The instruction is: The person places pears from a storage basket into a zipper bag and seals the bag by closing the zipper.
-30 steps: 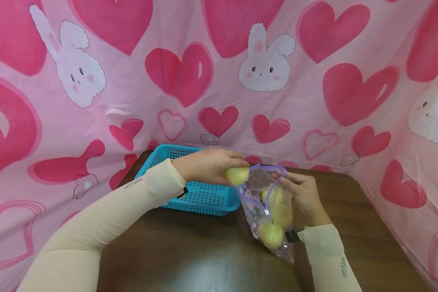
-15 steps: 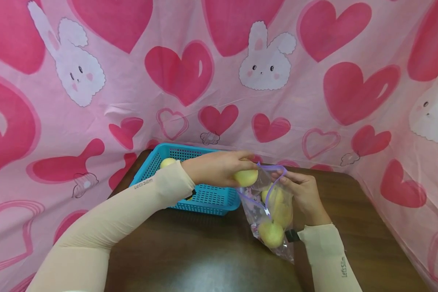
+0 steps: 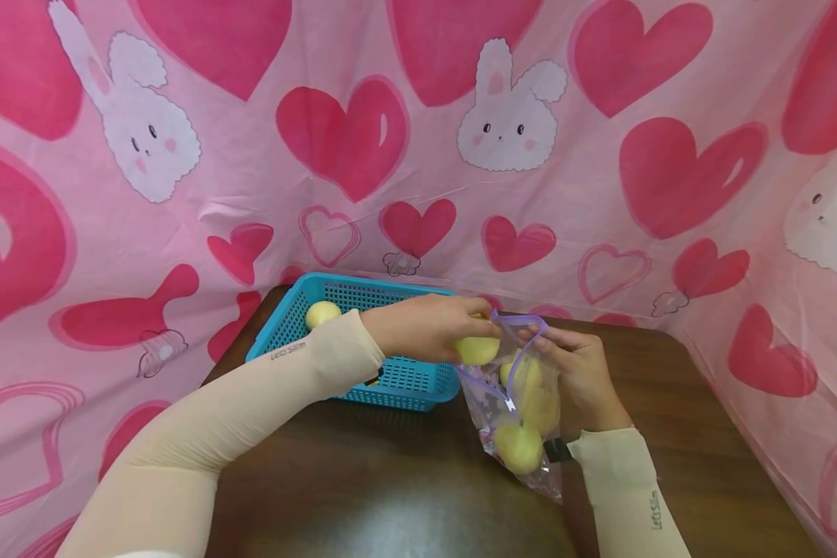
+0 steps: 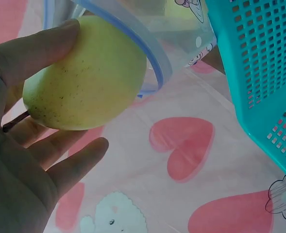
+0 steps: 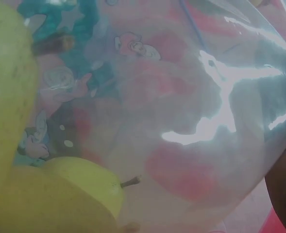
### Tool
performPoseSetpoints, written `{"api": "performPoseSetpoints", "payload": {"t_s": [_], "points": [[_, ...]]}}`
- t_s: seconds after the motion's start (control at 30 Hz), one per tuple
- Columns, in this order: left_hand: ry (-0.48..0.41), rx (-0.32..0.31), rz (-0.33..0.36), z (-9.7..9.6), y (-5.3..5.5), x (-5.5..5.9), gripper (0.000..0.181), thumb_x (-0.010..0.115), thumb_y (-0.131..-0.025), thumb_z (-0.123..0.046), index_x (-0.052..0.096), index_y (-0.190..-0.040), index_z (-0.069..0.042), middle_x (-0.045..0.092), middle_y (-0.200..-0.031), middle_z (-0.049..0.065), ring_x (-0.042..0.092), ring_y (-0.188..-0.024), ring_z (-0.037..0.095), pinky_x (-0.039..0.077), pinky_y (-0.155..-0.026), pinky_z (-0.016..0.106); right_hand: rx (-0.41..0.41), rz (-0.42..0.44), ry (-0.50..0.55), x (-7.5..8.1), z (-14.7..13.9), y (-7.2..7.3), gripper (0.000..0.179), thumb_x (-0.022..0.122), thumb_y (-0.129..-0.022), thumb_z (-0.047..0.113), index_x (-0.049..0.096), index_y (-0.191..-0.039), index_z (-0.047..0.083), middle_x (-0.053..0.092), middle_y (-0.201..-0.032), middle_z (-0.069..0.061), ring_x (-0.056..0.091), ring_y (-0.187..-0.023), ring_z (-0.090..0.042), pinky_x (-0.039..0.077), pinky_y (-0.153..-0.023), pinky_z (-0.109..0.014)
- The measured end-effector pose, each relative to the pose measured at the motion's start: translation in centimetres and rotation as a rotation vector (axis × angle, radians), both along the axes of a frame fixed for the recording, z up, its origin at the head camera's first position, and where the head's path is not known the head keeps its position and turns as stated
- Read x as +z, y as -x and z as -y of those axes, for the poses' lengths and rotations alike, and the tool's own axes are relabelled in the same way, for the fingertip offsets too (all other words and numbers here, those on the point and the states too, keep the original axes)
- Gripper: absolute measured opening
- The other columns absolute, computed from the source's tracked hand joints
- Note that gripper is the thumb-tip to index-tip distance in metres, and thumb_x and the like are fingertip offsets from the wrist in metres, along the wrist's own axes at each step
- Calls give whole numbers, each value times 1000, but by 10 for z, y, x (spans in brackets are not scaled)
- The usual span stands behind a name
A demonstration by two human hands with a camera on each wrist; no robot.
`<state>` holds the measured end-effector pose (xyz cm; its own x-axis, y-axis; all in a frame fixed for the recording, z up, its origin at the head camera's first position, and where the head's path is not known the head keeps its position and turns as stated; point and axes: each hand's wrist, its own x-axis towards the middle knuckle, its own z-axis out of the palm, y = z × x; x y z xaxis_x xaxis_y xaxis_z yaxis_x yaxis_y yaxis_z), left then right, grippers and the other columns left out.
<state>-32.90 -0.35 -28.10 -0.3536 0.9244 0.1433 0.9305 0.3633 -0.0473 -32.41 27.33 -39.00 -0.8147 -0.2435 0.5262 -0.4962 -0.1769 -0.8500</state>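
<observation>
In the head view my left hand (image 3: 428, 325) grips a yellow-green pear (image 3: 479, 350) at the mouth of a clear zip bag (image 3: 487, 391). The left wrist view shows that pear (image 4: 92, 73) between thumb and fingers, its stem toward the palm and its far end inside the bag's purple rim (image 4: 157, 56). My right hand (image 3: 584, 372) pinches the rim's right side, keeping the mouth spread. Several pears (image 3: 518, 447) lie inside the bag, and the right wrist view shows pears (image 5: 84, 187) close up through the printed plastic.
A blue perforated basket (image 3: 404, 399) stands left of the bag, partly behind my left forearm. One pear (image 3: 323, 313) shows at its left end. Everything rests on a dark wooden table (image 3: 390, 473), with a pink heart-patterned cloth (image 3: 418, 178) hanging around it.
My left hand has moved right and slightly down, bringing its pear from the bag's left edge into the mouth. A pear in the basket has come into view. The right hand stays still.
</observation>
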Motion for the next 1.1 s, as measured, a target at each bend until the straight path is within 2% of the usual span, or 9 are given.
{"api": "performPoseSetpoints", "payload": {"t_s": [0.3,0.43,0.57,0.7,0.93,1.1], "points": [[47,-21,17,-10,2,-3,65,85,-76,-23,59,-136,-26,54,-132,-2,47,-119,13,52,-86,29,-26,3,-15,0,-1,-2,28,59,-93,-7,59,-120,-15,71,-106,-14,68,-99,-26,51,-87,-35],[99,-21,52,-18,3,-6,65,84,-77,-25,58,-137,-27,55,-135,-6,49,-121,12,52,-84,28,-31,8,-31,1,0,-2,28,60,-93,-5,59,-120,-14,71,-107,-13,67,-101,-25,51,-88,-35],[144,-58,65,-26,6,-10,62,81,-80,-30,58,-137,-26,55,-137,-8,50,-124,10,50,-90,28,-38,14,-37,1,-1,-2,28,59,-94,-4,60,-120,-13,70,-108,-13,67,-102,-25,51,-88,-35],[142,-109,57,-33,10,-15,59,79,-81,-34,60,-136,-24,56,-137,-7,48,-128,9,48,-93,27,-49,29,-33,2,0,-1,27,60,-93,-3,61,-119,-12,70,-108,-13,67,-101,-26,51,-88,-34],[163,-118,80,-42,17,-25,52,79,-81,-35,65,-129,-19,66,-121,-7,59,-110,8,48,-91,24,-59,15,-7,1,4,-2,25,61,-92,-6,62,-116,-14,72,-104,-12,68,-99,-24,51,-87,-33],[152,-183,77,-50,25,-32,49,79,-83,-34,67,-127,-16,68,-116,-7,60,-105,7,45,-91,19,-51,4,43,2,4,0,23,61,-91,-9,62,-113,-16,72,-102,-12,69,-98,-23,52,-86,-32]]}}
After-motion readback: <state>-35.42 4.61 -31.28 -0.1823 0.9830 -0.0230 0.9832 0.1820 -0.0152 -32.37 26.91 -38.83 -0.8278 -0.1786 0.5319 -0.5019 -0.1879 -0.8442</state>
